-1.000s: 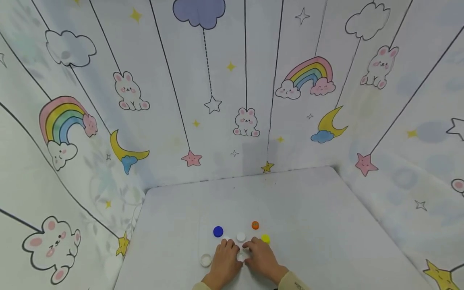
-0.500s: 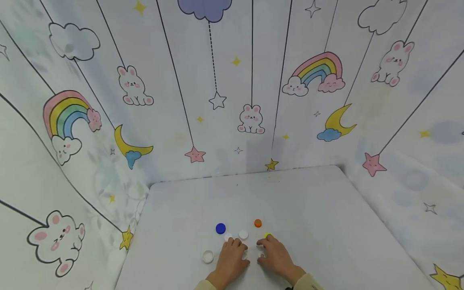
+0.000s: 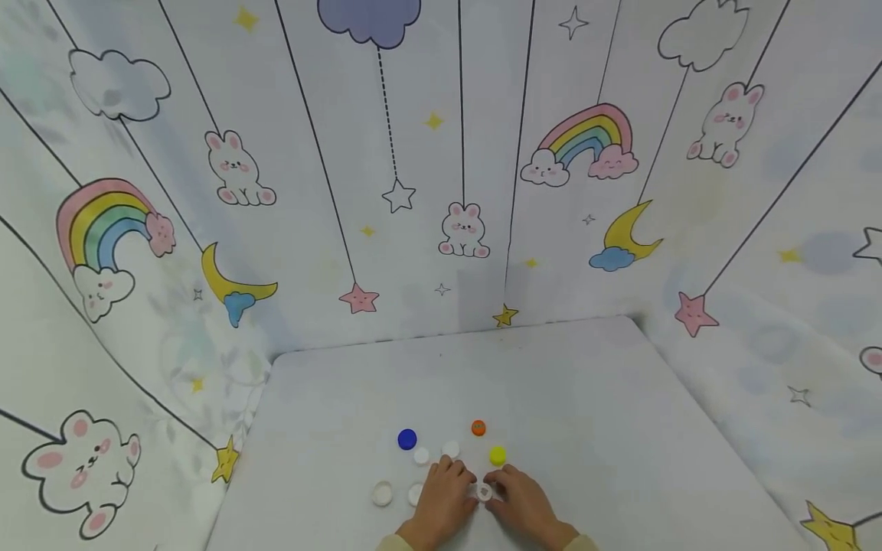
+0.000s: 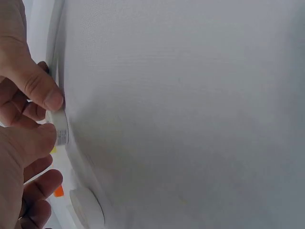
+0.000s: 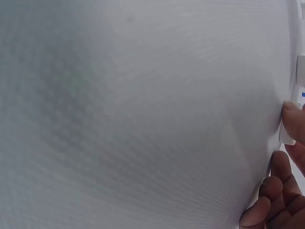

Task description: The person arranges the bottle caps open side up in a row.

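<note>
In the head view, a white bottle cap (image 3: 485,492) with a grey mark on top sits between my two hands near the front of the table. My left hand (image 3: 444,501) pinches its left side, while the right hand (image 3: 525,505) holds the opposite side with thumb and finger. Seen from the left wrist, both thumbs touch the white cap (image 4: 61,126), which has fine print on its side. The right wrist view catches only part of the white cap (image 5: 286,136) beside the fingertips.
Around the hands lie a blue cap (image 3: 407,439), an orange cap (image 3: 478,428), a yellow cap (image 3: 498,456) and several white ones, including a ring-like cap (image 3: 382,493) and a flat white cap (image 3: 421,456). Patterned cloth (image 3: 468,291) walls the white table (image 3: 592,398) on three sides.
Half a second ago the hands were apart; now they have come together around the marked white cap. The left hand has shifted right, uncovering a white cap on its left.
</note>
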Motion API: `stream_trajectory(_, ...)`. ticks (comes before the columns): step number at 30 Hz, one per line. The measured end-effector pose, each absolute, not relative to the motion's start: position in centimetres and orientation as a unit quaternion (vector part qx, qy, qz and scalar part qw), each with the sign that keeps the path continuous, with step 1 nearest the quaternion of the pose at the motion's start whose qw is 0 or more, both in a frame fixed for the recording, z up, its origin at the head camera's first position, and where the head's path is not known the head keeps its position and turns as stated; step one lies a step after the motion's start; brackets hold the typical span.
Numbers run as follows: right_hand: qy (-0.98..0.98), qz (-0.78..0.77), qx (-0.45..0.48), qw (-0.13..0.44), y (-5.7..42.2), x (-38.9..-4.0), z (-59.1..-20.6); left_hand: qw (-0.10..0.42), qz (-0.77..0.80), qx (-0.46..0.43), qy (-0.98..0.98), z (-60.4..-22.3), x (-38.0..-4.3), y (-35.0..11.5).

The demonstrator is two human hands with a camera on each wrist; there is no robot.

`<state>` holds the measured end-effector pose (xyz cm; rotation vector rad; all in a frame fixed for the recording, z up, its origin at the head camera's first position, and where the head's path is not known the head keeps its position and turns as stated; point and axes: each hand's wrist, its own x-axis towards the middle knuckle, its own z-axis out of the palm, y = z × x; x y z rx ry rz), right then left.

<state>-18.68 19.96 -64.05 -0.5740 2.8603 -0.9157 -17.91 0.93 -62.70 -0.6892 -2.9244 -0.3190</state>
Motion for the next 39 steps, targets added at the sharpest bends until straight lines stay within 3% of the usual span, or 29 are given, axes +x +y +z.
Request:
stream_trajectory(10, 0.933, -0.306, -0.188, 0.021, 20.1, -19.0, -64.3, 0.06, -0.086, -0.245, -0.964, -63.0, -18.1, 1.7)
stream_trajectory(21, 0.927, -0.332, -0.171, 0.045, 19.9, -19.1, -63.5, 0.097, -0.072, -0.255, -0.96, -63.4, -18.3, 1.8)
stream_trajectory(29, 0.906, -0.385, -0.174, 0.03, 19.8, -19.1, -63.3, 0.135, -0.135, -0.237, -0.952, -63.5, -18.5, 2.0)
stream_trajectory(39, 0.884, -0.433, -0.174, 0.033, 19.5, -19.1, -62.5, 0.042, -0.29, -0.146, -0.945, -62.3, -19.0, 2.1)
